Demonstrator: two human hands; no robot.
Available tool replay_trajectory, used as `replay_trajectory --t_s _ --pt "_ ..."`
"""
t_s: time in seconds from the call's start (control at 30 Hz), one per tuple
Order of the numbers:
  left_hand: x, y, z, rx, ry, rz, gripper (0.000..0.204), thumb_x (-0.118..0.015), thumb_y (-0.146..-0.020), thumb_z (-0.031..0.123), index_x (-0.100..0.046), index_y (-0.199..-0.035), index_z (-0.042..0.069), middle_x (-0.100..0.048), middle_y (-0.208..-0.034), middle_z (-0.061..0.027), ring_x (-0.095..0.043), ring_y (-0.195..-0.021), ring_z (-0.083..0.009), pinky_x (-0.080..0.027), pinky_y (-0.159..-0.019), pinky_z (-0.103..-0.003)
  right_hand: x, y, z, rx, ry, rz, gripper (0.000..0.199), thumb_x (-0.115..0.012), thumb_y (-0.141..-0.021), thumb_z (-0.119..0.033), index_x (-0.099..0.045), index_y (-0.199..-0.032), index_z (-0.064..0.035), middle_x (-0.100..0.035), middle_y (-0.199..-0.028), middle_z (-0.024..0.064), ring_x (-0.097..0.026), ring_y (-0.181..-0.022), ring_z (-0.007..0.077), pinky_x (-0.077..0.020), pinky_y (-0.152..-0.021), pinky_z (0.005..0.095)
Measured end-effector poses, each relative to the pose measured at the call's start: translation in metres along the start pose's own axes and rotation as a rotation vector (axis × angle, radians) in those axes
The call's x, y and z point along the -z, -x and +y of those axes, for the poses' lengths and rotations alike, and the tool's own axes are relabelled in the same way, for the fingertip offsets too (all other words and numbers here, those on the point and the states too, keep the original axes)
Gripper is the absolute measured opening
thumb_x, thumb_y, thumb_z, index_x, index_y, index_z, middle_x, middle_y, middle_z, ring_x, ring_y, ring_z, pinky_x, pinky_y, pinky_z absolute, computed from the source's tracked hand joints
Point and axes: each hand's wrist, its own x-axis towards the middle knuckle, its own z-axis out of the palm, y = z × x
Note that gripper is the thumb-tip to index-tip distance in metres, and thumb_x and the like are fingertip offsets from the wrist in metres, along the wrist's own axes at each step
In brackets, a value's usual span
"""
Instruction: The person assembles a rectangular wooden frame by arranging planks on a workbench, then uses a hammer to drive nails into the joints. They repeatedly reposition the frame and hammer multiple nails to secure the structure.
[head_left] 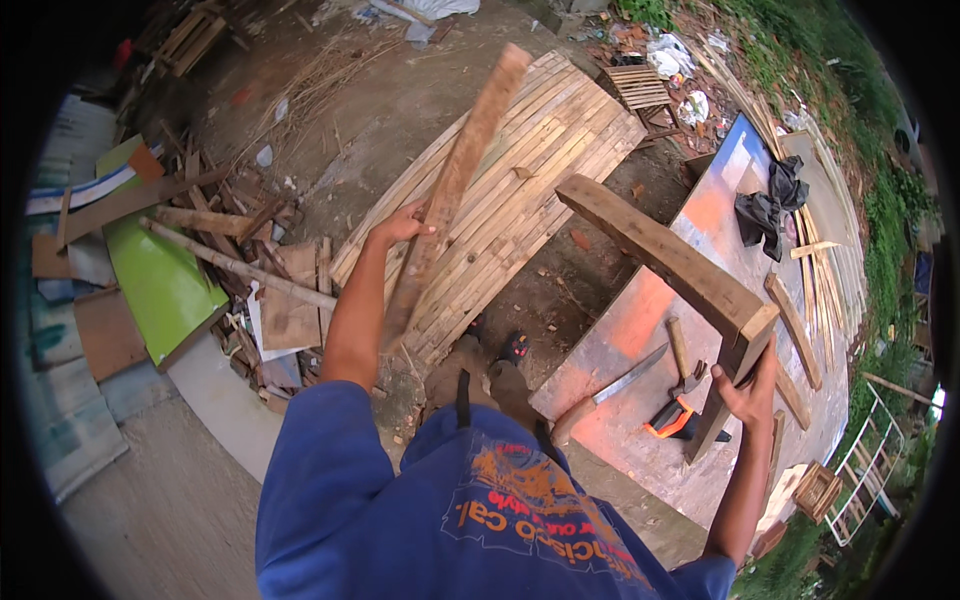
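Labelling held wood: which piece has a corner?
The frame in the right hand: two lengths meet at an angle. The plank in the left hand is one straight length.

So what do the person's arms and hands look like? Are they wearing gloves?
No gloves: the left hand and right hand are both bare, and no watch shows on either wrist. The blue T-shirt has a loose, short left sleeve and a matching right sleeve, so the forearms are uncovered. I see no markings on the sleeves.
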Motion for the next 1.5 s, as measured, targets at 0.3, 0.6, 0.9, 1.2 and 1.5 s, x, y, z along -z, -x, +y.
replay_trajectory --t_s 0.3,0.6,0.9,1.2,1.5 --pt "0.012 -0.058 -0.038 0.076 -0.516 -0.242 0.075 -0.077 -0.083 0.013 -0.044 -0.150 0.008 -0.054 -0.143 -0.0195 -0.052 -0.131 -0.0318 -0.039 -0.110 -0.042 -0.019 -0.016 -0.012 -0.162 -0.059 -0.006 0.074 -0.078 -0.071 -0.018 -0.039 -0.129 0.0053 -0.066 -0.105 0.0215 -0.067 -0.096 0.0318 -0.0507 -0.089 0.0425" --pt "-0.033 -0.061 -0.101 0.041 -0.160 -0.109 0.068 -0.073 -0.088 0.010 -0.044 -0.149 0.007 -0.057 -0.140 -0.0188 -0.058 -0.125 -0.0308 -0.045 -0.103 -0.045 -0.036 -0.025 0.008 -0.246 -0.101 -0.101 0.090 -0.076 -0.073 -0.018 -0.027 -0.145 0.0051 -0.060 -0.108 0.0147 -0.061 -0.098 0.0232 -0.0510 -0.090 0.0377" --pt "-0.122 -0.062 -0.092 0.031 0.272 0.123 0.066 -0.071 -0.091 0.011 -0.041 -0.150 0.006 -0.059 -0.136 -0.0174 -0.058 -0.124 -0.0298 -0.045 -0.103 -0.044 -0.057 -0.032 -0.016 -0.238 -0.128 -0.032 0.068 -0.078 -0.072 -0.019 -0.042 -0.125 0.0045 -0.065 -0.103 0.0165 -0.066 -0.097 0.0248 -0.0518 -0.087 0.0385" --pt "-0.113 -0.081 -0.036 0.062 0.271 0.192 0.059 -0.072 -0.088 0.009 -0.048 -0.141 -0.003 -0.059 -0.137 -0.0168 -0.059 -0.122 -0.0259 -0.044 -0.104 -0.038 -0.069 -0.029 -0.026 -0.190 -0.057 -0.088 0.069 -0.080 -0.072 -0.021 -0.042 -0.124 0.0038 -0.063 -0.102 0.0127 -0.063 -0.094 0.0199 -0.0529 -0.083 0.0345" --pt "-0.176 -0.146 -0.092 0.088 0.876 0.101 0.058 -0.066 -0.095 0.013 -0.035 -0.145 0.011 -0.050 -0.143 -0.0100 -0.051 -0.128 -0.0266 -0.040 -0.106 -0.050 -0.077 -0.011 0.009 -0.242 0.028 -0.012 0.102 -0.085 -0.073 -0.033 -0.026 -0.147 0.0041 -0.055 -0.119 0.0129 -0.058 -0.102 0.0219 -0.0488 -0.088 0.0364"
